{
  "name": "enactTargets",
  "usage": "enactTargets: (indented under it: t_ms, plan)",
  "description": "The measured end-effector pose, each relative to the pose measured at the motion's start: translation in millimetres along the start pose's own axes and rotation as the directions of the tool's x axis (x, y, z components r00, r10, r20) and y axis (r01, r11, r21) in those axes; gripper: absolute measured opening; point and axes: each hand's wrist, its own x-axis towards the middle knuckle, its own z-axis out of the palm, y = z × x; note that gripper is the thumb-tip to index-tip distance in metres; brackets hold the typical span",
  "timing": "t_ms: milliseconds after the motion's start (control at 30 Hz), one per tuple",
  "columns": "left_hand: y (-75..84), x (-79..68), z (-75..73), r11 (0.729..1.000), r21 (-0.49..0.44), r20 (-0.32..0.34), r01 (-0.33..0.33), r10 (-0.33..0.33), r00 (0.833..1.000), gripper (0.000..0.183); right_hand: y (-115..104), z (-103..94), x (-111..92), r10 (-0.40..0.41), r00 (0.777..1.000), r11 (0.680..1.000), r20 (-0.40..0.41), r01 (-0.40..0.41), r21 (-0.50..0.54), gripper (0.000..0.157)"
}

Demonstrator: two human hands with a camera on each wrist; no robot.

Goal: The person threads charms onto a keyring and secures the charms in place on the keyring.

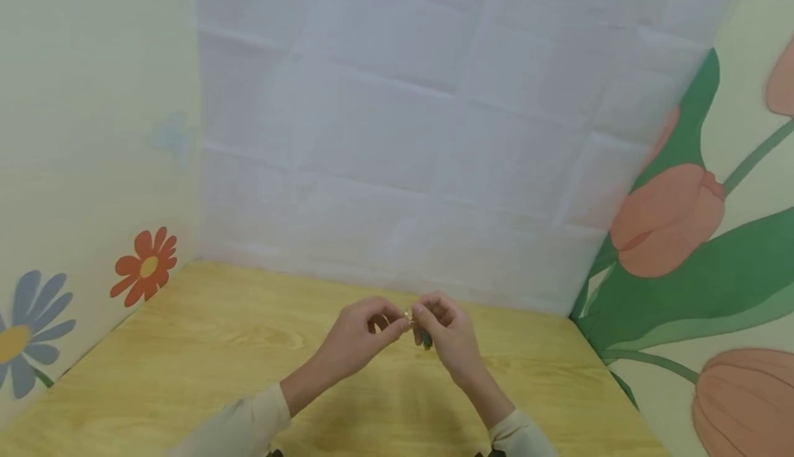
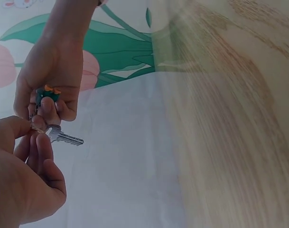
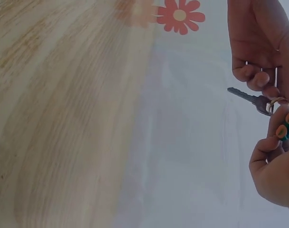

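Both hands meet over the table at a small metal key ring [image 3: 278, 100]. My left hand [image 1: 366, 329] pinches the ring between thumb and fingertip, clearest in the left wrist view. From the other side, my right hand [image 1: 451, 340] grips the ring with curled fingers, its fingertips partly hiding it. A silver key [image 2: 66, 137] hangs on the ring, its toothed blade pointing away from the hands. A small green and orange charm [image 2: 48, 95] is linked to the ring and lies against the right hand's fingers; in the head view it shows as a dark bit below them.
The yellow wood-grain table [image 1: 248, 347] lies beneath the hands. A creased white sheet [image 1: 384, 133] hangs at its back edge. Walls with painted flowers stand on both sides, a red flower [image 1: 147, 267] left and pink tulips [image 1: 670, 222] right.
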Motion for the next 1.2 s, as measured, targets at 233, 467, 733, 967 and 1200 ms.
enactTargets:
  t_ms: [233, 467, 733, 967, 1200]
  plan:
    - [-0.3, -1.4, 1.2, 0.994, -0.008, -0.011, -0.109, 0.109, 0.994, 0.008, 4.7, -0.9, -0.4, 0.021, 0.996, 1.0, -0.083, -0.02, 0.015, 0.029]
    - [-1.6, 0.6, 3.6, 0.969, 0.05, -0.041, -0.241, 0.243, 0.969, 0.004, 8.3, -3.5, 2.7, 0.064, 0.99, 0.996, -0.127, -0.056, 0.065, 0.032]
    - [0.7, -2.2, 7.6, 0.903, 0.074, -0.043, -0.422, 0.426, 0.904, 0.007, 8.3, -2.6, 2.2, 0.093, 0.986, 0.99, -0.142, -0.076, 0.123, 0.027]
    - [2.9, -4.0, 5.7, 0.964, 0.038, -0.094, -0.264, 0.266, 0.959, 0.003, 8.6, -1.0, 2.9, 0.121, 0.986, 0.981, -0.115, -0.1, 0.169, 0.024]
    - [-1.6, -2.6, 3.3, 0.962, -0.251, 0.006, 0.11, -0.113, 0.994, 0.022, 11.8, 0.1, 1.1, 0.137, 0.991, 0.976, -0.012, -0.132, 0.175, 0.027]
